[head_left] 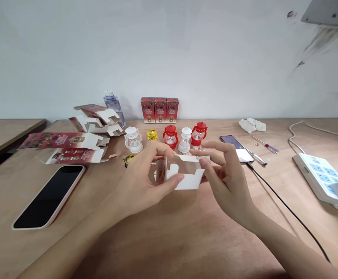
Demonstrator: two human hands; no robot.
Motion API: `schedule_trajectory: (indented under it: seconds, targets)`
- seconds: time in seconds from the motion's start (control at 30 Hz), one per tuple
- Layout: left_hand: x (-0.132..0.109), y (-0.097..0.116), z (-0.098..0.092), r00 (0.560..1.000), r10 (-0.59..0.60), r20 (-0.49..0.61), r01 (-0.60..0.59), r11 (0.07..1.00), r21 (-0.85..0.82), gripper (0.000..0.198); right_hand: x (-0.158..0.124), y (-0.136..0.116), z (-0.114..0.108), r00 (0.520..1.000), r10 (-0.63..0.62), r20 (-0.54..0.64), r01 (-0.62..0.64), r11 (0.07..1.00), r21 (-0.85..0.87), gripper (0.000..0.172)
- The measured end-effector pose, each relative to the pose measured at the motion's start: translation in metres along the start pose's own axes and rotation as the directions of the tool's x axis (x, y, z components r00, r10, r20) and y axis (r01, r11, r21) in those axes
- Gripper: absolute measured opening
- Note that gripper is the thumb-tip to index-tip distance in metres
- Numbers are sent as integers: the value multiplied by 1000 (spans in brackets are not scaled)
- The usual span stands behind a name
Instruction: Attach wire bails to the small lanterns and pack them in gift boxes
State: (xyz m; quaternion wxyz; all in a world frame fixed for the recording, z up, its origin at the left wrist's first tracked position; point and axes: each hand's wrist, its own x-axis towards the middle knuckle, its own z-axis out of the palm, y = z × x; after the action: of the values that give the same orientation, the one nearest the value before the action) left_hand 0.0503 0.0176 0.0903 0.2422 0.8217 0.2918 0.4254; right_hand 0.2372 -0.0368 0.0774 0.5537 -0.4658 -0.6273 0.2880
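Both of my hands hold a small white cardboard box (pixel 186 176) with open flaps, just above the wooden table (pixel 186 240) at the centre. My left hand (pixel 145 180) grips its left side, thumb along the front. My right hand (pixel 225 174) pinches the right side and a flap. Behind the box stands a row of little toy lanterns: a white one (pixel 133 140), a gold one (pixel 151 135), a red one (pixel 170 136), another white one (pixel 185 140) and another red one (pixel 199 134).
Three red printed boxes (pixel 160 110) stand by the wall. Unfolded and flat cartons (pixel 78 133) lie at left with a water bottle (pixel 114 105). A phone (pixel 51 195) lies near left. At right lie a second phone (pixel 236 147) with cable, screwdrivers (pixel 265 145), tissue (pixel 252 124), and a power strip (pixel 323 178).
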Motion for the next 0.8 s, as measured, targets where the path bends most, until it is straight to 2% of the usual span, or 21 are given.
schedule_trajectory:
  seconds: [0.13, 0.33, 0.43, 0.53, 0.67, 0.8]
  targets:
    - [1, -1, 2, 998, -16, -60, 11, 996, -86, 20, -2, 3, 1, 999, -54, 7, 54, 997, -52, 9]
    - [1, -3, 5, 996, -41, -83, 28, 989, -147, 19, -6, 10, 3, 982, -183, 40, 187, 974, -128, 8]
    - [0, -5, 7, 993, -100, -70, 84, 975, -207, 29, -7, 9, 3, 961, -249, 124, 260, 962, -81, 23]
    - [-1, -6, 10, 991, -118, -63, 99, 965, -244, 33, -8, 6, 4, 959, -216, 186, 233, 970, -72, 36]
    - [-5, -5, 19, 998, -18, -64, 4, 976, -218, 30, -8, 3, 5, 976, -125, 178, 149, 980, -130, 42]
    - [-12, -6, 32, 972, 193, -136, -206, 975, -84, 22, -6, 2, 4, 990, -127, 57, 137, 960, -242, 16]
